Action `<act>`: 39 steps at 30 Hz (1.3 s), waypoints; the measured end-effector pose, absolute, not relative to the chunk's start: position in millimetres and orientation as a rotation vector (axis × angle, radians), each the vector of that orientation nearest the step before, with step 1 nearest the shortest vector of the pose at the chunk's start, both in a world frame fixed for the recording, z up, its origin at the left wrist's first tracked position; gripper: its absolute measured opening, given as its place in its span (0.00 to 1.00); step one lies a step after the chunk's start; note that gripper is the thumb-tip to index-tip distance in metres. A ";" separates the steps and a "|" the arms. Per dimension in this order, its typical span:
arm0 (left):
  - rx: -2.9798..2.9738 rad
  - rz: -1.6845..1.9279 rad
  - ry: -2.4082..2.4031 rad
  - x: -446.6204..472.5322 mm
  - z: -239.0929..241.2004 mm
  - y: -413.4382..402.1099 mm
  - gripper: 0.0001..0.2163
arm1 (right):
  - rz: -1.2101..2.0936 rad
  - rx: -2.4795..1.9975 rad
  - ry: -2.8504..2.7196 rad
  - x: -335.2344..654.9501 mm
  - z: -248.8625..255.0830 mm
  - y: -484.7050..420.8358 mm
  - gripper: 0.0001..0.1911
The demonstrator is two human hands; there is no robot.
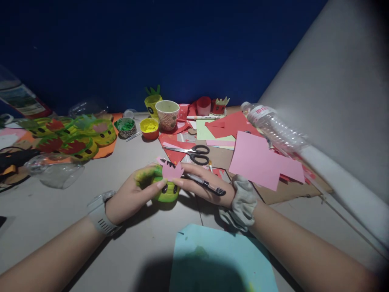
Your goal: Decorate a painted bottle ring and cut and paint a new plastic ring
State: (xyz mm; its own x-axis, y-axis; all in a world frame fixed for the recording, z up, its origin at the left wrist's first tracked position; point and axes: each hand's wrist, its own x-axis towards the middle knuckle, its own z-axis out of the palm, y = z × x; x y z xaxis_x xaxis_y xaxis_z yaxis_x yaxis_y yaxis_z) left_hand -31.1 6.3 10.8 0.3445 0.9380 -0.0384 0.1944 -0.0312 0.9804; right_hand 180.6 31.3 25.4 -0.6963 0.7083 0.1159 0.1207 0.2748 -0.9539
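Observation:
Between both hands is a small green-yellow painted craft piece (166, 196) with two dark eyes, standing just over the table. A pink paper crown-shaped cutout (172, 171) sits against its upper front. My left hand (146, 182), green paint on its fingers, grips the piece from the left, thumb at the cutout's lower edge. My right hand (203, 182) closes on it from the right, thumb or finger pressing the cutout. A black pen (206, 184) is also tucked in my right hand. Black-handled scissors (194, 153) lie just beyond.
Similar painted pieces (82, 148) sit at left on orange paper. Cups of green paint (126, 126) and yellow paint (149, 127) stand behind, beside a paper cup (167, 114). Pink paper (255, 160) and a plastic bottle (273, 123) lie right; a light-blue sheet (221, 259) lies in front.

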 end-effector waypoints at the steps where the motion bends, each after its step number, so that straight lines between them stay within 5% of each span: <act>1: 1.455 0.832 1.076 -31.2 11.0 6.5 0.14 | 1.447 -0.746 -2.028 181.9 25.3 32.3 0.11; 39: 1.074 0.825 0.946 -31.9 6.8 9.5 0.12 | 1.569 -0.779 -1.992 185.1 22.9 36.8 0.07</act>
State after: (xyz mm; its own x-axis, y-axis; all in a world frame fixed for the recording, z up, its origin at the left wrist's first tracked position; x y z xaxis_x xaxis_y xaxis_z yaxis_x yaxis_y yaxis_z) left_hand -31.9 9.5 6.8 0.3762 0.9002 -0.2194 -0.0952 0.2731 0.9573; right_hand 185.1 36.8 22.9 -0.7205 0.6930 0.0259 0.1370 0.1788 -0.9743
